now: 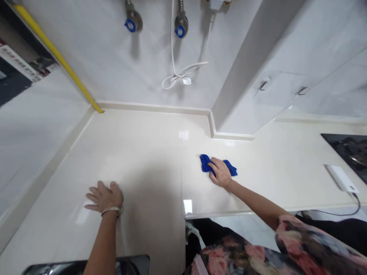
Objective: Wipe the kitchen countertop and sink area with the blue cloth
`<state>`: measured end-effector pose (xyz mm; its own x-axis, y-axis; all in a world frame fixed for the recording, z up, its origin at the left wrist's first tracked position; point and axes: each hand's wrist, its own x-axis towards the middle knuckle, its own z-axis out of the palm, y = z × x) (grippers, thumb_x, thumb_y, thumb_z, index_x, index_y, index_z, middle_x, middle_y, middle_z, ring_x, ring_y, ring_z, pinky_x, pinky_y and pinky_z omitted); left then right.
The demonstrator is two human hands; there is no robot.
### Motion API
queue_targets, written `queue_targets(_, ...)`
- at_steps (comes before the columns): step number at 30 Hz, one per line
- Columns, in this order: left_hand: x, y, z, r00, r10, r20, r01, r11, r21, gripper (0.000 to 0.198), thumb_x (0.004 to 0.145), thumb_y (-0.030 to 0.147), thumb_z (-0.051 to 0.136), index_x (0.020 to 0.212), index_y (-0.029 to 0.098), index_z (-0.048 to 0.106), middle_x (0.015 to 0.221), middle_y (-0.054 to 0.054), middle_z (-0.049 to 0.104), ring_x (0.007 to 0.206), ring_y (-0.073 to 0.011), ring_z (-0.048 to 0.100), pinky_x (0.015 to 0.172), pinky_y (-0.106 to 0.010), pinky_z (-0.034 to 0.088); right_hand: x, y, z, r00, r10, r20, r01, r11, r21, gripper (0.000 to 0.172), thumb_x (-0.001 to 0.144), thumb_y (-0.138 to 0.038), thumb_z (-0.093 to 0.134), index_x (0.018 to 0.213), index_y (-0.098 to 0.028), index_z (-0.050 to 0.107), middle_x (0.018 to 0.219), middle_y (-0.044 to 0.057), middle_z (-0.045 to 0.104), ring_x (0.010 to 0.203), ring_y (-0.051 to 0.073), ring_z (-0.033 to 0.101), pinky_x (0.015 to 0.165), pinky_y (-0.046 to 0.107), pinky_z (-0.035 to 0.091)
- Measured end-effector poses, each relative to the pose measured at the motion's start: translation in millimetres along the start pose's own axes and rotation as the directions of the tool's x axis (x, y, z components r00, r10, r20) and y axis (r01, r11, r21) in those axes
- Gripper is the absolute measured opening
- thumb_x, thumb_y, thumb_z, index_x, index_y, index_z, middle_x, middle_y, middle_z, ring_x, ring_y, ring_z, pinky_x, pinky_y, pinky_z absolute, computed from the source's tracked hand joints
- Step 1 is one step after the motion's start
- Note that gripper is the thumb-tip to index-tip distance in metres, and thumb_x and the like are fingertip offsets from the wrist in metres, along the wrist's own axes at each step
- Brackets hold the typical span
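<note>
At the upper left of my frame, a yellow pipe [54, 53] runs down to the cream desk [149, 141]. My left hand [104, 198] lies wide open and flat on it, above a dark glossy appliance [86, 265] at the bottom edge. Top centre, two blue-capped valves [130, 25] and a looped white cable [183, 74] sit on the wall [100, 57]. My right hand [220, 172] holds a blue cloth [204, 163] pressed against the desk, right of centre. At the far right lie a white corded box [341, 178] and a black hob [348, 152].

A home kitchen, by the look: cream countertop [137, 152], blue-handled wall valves [132, 21] and a hob [348, 152] (partly cut off).
</note>
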<state>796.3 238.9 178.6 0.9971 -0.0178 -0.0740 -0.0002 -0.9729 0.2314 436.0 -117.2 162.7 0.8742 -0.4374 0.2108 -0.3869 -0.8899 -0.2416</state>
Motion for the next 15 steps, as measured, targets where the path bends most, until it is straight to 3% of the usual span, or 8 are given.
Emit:
queue_targets(2,1,12,4.7,0.999,-0.046,0.021,0.047,0.997,-0.054,0.082,0.101,0.06,0.018,0.161,0.008,0.033,0.173,-0.026,0.014,0.16,-0.0471,0.006,0.122,-0.075,0.007,36,6,7,0.999,-0.034,-0.04,0.033,0.999,-0.013,0.05,0.091,-0.033,0.049,0.134,-0.014,0.066,0.142,0.02,0.061,0.142,0.036,0.049,0.116,0.061,0.043)
queue_targets(4,2,16,9.8,0.998,-0.065,-0.017,0.065,0.998,-0.025,0.084,0.1,0.063,0.019,0.163,0.009,0.03,0.174,-0.024,0.011,0.161,-0.0452,0.002,0.124,-0.073,0.003,71,12,14,0.997,-0.063,-0.046,0.062,0.998,-0.025,0.048,0.091,-0.032,0.05,0.133,-0.014,0.065,0.142,0.02,0.06,0.141,0.035,0.048,0.115,0.058,0.042)
queue_targets(9,2,12,19.2,0.993,-0.082,-0.084,0.088,0.993,0.076,0.078,0.099,0.064,0.023,0.161,0.019,0.033,0.175,-0.017,0.015,0.161,-0.0418,0.008,0.124,-0.073,0.009,165,22,34,0.999,-0.046,0.004,0.046,0.998,-0.035,0.051,0.091,-0.033,0.053,0.138,-0.013,0.062,0.143,0.02,0.056,0.131,0.034,0.048,0.11,0.051,0.04)
queue_targets(15,-1,17,10.5,0.988,-0.025,-0.152,0.038,0.996,0.079,0.081,0.097,0.067,0.022,0.158,0.016,0.04,0.168,-0.025,0.03,0.157,-0.0455,0.019,0.12,-0.076,0.015,267,42,51,1.0,0.022,0.014,-0.022,0.999,-0.028,0.056,0.09,-0.037,0.055,0.142,-0.015,0.059,0.149,0.018,0.052,0.127,0.034,0.047,0.106,0.049,0.036)
